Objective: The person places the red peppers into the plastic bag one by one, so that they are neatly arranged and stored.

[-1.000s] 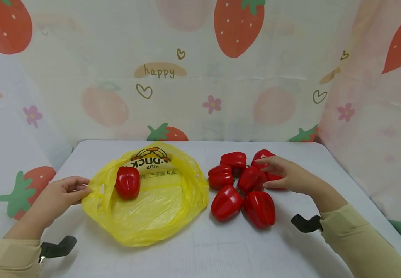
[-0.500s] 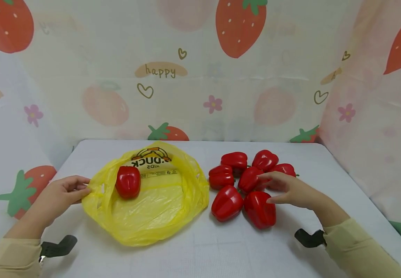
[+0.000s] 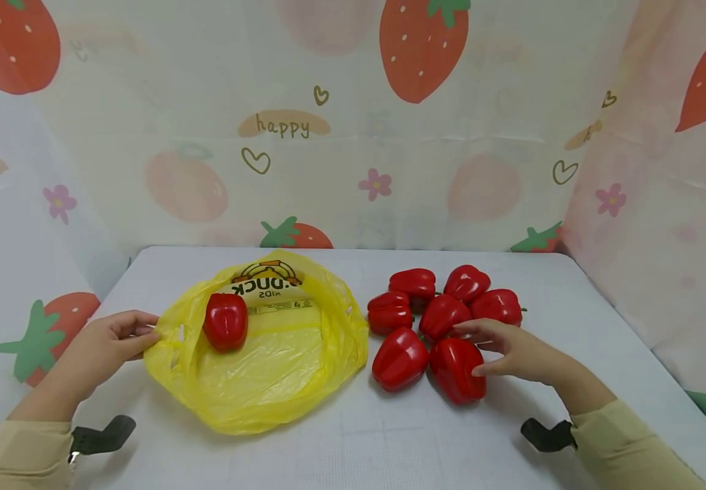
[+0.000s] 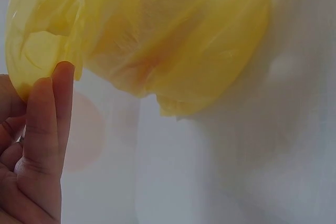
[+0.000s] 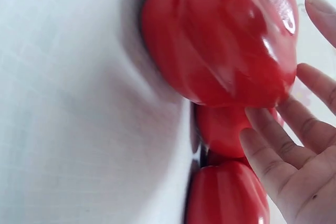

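My left hand [image 3: 111, 344] pinches the left edge of a yellow plastic bag [image 3: 255, 408], seen close up in the left wrist view [image 4: 44, 129]. The bag lies with its mouth spread wide, and one red bell pepper [image 3: 226, 322] sits inside at its left. On the right, my right hand [image 3: 521, 350] hovers at the nearest right-hand red bell pepper [image 3: 456, 373], thumb and fingers apart around its upper side. In the right wrist view the fingers [image 5: 310, 124] are spread beside that bell pepper [image 5: 223, 40]; whether they touch it I cannot tell.
Several more red bell peppers [image 3: 399, 359] lie clustered beside and behind the one at my right hand, just right of the bag. All rest on a white table [image 3: 341, 456]. A printed curtain [image 3: 341, 136] hangs behind the table's far edge.
My right hand has moved from the back right bell peppers toward me, to the nearest right-hand one. My left hand, the bag and the bell peppers stay in place.
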